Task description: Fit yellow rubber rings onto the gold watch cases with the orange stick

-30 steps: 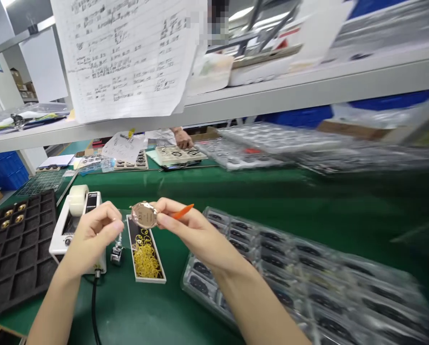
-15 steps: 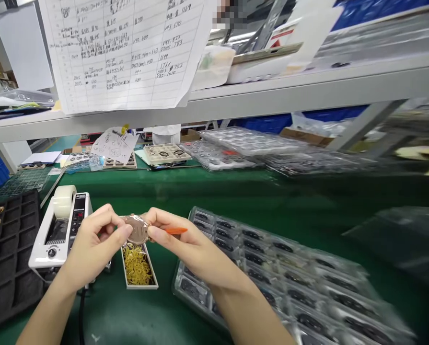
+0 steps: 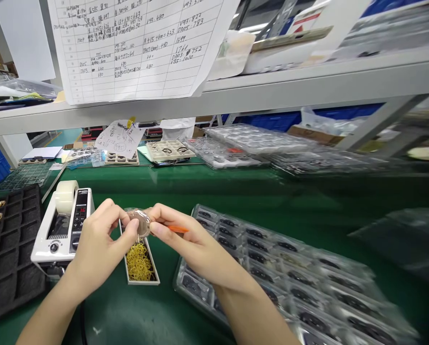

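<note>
A small round brownish disc [image 3: 141, 224] with clear film on it is held up between both hands. My left hand [image 3: 104, 239] pinches its left side between thumb and fingers. My right hand [image 3: 176, 235] pinches its right edge, and an orange pointed tool [image 3: 177, 229] also sits in those fingers. Below the disc lies a narrow white box [image 3: 142, 282] with yellow bands [image 3: 139, 262] in it. A white tape dispenser [image 3: 41, 249] with a roll of clear tape stands beside my left hand.
Clear trays [image 3: 293, 278] of black parts fill the right side. A black compartment tray [image 3: 11, 258] lies at the far left. A grey shelf rail [image 3: 272, 88] crosses above, with a handwritten sheet [image 3: 138, 52] hanging from it. More clear trays [image 3: 236, 143] lie at the back.
The disc has tilted and turned a little in my fingers and moved slightly right. The whole view has shifted slightly, with the hanging sheet now higher and further right.
</note>
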Demonstrator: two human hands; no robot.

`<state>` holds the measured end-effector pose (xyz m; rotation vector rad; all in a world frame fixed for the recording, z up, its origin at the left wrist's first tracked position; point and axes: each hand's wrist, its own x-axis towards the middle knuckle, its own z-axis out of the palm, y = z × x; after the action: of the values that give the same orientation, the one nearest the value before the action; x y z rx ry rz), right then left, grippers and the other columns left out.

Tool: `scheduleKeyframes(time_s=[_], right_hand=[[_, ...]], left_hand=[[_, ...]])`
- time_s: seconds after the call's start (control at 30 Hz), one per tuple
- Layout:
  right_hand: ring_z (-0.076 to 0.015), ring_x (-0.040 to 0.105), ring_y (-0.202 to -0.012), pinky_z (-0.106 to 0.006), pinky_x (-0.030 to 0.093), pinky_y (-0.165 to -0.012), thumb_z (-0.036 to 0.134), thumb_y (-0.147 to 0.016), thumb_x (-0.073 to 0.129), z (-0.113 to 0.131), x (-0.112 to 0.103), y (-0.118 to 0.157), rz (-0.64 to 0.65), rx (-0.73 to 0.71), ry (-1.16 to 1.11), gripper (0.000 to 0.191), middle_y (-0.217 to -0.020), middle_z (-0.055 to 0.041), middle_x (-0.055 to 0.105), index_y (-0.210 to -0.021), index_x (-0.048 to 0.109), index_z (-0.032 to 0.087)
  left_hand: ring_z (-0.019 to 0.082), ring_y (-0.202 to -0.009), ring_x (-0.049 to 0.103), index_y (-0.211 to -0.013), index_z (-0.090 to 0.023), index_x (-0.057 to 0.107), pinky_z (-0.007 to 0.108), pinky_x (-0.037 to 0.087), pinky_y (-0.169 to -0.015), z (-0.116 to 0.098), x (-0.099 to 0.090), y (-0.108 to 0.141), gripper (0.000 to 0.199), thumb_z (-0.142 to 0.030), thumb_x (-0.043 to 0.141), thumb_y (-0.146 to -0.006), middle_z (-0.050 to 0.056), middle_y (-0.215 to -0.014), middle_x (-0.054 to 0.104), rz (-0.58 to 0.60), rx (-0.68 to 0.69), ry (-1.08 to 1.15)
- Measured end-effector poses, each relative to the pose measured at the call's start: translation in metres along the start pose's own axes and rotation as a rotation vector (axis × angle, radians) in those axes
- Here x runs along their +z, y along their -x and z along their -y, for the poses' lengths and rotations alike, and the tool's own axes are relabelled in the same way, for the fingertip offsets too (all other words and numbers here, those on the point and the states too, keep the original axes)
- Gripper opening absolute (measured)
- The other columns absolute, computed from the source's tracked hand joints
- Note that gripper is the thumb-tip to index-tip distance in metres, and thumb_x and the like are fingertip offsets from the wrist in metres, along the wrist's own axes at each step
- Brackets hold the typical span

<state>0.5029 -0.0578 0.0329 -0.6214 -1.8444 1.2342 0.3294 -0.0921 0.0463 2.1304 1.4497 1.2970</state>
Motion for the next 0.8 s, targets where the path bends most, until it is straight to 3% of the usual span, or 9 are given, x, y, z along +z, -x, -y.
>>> scheduleKeyframes(time_s=[0.13,0.2,0.27,0.37,0.43,0.5,0.7,0.8], right_hand=[[-0.0136,0.045,-0.068,-0.026,0.040,-0.064,0.060,-0.090,0.048,-0.002,-0.001,-0.003,-0.027,0.008,0.019,0.042,-0.074,-0.0001,0.049,-0.077,0.051,0.021],[-0.0128,0.042,-0.065,-0.026,0.039,-0.061,0.063,-0.088,0.050,-0.005,-0.002,-0.005,-0.047,0.016,0.013,0.044,-0.071,0.0007,0.047,-0.076,0.050,0.020],[-0.0126,0.042,-0.064,-0.025,0.039,-0.060,0.063,-0.086,0.052,-0.008,-0.002,-0.007,-0.054,0.016,-0.006,0.044,-0.069,0.0011,0.047,-0.075,0.051,0.020],[-0.0144,0.050,-0.068,-0.027,0.045,-0.066,0.062,-0.084,0.056,-0.008,0.002,-0.008,-0.018,0.017,-0.076,0.042,-0.071,-0.0005,0.053,-0.075,0.055,0.020],[-0.0180,0.058,-0.076,-0.031,0.050,-0.073,0.061,-0.082,0.058,-0.005,0.006,-0.007,0.008,0.050,-0.143,0.041,-0.079,-0.0038,0.061,-0.080,0.060,0.020],[-0.0224,0.064,-0.084,-0.036,0.052,-0.078,0.062,-0.079,0.061,-0.003,0.010,-0.005,0.001,0.110,-0.204,0.042,-0.089,-0.0073,0.067,-0.087,0.065,0.021],[-0.0296,0.069,-0.077,-0.042,0.057,-0.068,0.061,-0.069,0.069,-0.009,0.028,0.004,-0.093,0.286,-0.392,0.040,-0.084,-0.0115,0.072,-0.087,0.073,0.025],[-0.0302,0.068,-0.069,-0.041,0.056,-0.055,0.061,-0.069,0.068,-0.015,0.033,0.005,-0.202,0.286,-0.403,0.037,-0.081,-0.0137,0.071,-0.081,0.073,0.027]], left_hand=[[0.013,-0.061,0.046,-0.076,-0.020,0.049,0.027,0.031,-0.055,0.004,-0.010,-0.001,0.014,-0.027,0.057,-0.085,-0.002,-0.073,0.049,-0.120,-0.092,-0.274],[0.014,-0.063,0.050,-0.085,-0.020,0.052,0.027,0.035,-0.056,0.009,-0.016,-0.004,0.004,-0.023,0.055,-0.085,0.000,-0.077,0.053,-0.190,-0.095,-0.271],[0.016,-0.072,0.056,-0.092,-0.020,0.056,0.028,0.042,-0.062,0.013,-0.019,-0.007,0.007,-0.018,0.052,-0.087,0.003,-0.086,0.058,-0.234,0.007,-0.144],[0.020,-0.101,0.060,-0.095,-0.021,0.065,0.032,0.049,-0.083,0.014,-0.012,-0.008,0.012,-0.019,0.060,-0.085,0.007,-0.109,0.062,-0.105,0.199,0.120],[0.023,-0.111,0.059,-0.096,-0.021,0.069,0.035,0.048,-0.092,0.012,-0.005,-0.007,0.016,-0.020,0.068,-0.080,0.009,-0.118,0.062,0.036,0.231,0.252],[0.024,-0.111,0.061,-0.098,-0.020,0.071,0.036,0.049,-0.094,0.010,0.000,-0.005,0.023,-0.019,0.073,-0.075,0.010,-0.120,0.063,0.101,0.216,0.337],[0.027,-0.114,0.061,-0.106,-0.018,0.069,0.037,0.043,-0.104,-0.005,-0.011,0.004,0.041,-0.017,0.081,-0.067,0.010,-0.114,0.069,0.197,0.216,0.342],[0.029,-0.113,0.062,-0.119,-0.018,0.064,0.039,0.046,-0.101,-0.009,-0.024,0.014,0.043,-0.021,0.074,-0.077,0.012,-0.118,0.069,0.189,0.209,0.225]])
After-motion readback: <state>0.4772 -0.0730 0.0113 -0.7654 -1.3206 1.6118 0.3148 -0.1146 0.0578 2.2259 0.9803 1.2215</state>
